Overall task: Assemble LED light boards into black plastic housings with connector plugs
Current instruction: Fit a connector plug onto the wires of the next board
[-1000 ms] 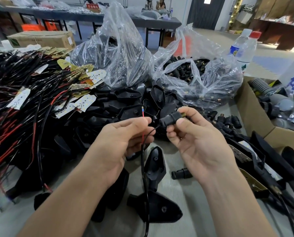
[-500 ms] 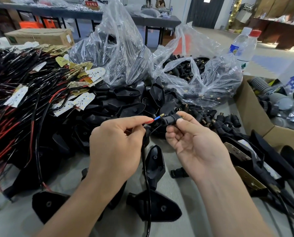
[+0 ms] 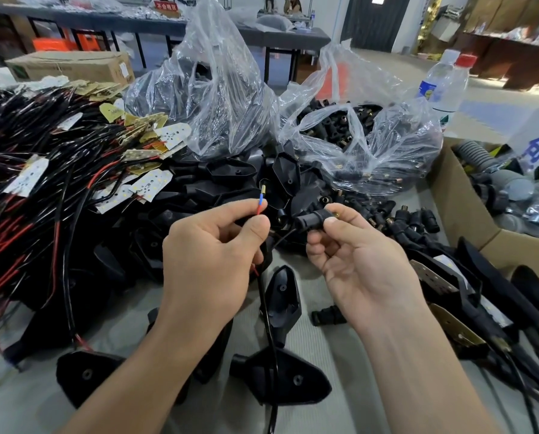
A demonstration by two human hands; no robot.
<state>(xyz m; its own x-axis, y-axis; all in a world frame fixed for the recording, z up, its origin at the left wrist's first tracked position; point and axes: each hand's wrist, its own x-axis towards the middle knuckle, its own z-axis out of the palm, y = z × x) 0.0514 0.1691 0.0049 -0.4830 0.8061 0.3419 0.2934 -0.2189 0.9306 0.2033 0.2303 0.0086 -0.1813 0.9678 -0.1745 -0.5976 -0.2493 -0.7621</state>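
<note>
We are pinching the black connector plug [image 3: 308, 219] between the thumb and forefinger of our right hand [image 3: 359, 264], with the other fingers curling loosely beneath it. Just left of the plug, our left hand [image 3: 211, 255] is gripping the red wire [image 3: 259, 208] at its fingertips. The wire's blue-sleeved brass tip is pointing up, apart from the plug. Below the plug a black cable [image 3: 264, 302] is hanging and crossing a black housing [image 3: 296, 379] on the table. Behind the plug a clear bag [image 3: 387, 151] of more plugs is lying, and far to its left LED boards [image 3: 150, 184] are lying among heaped wires.
</note>
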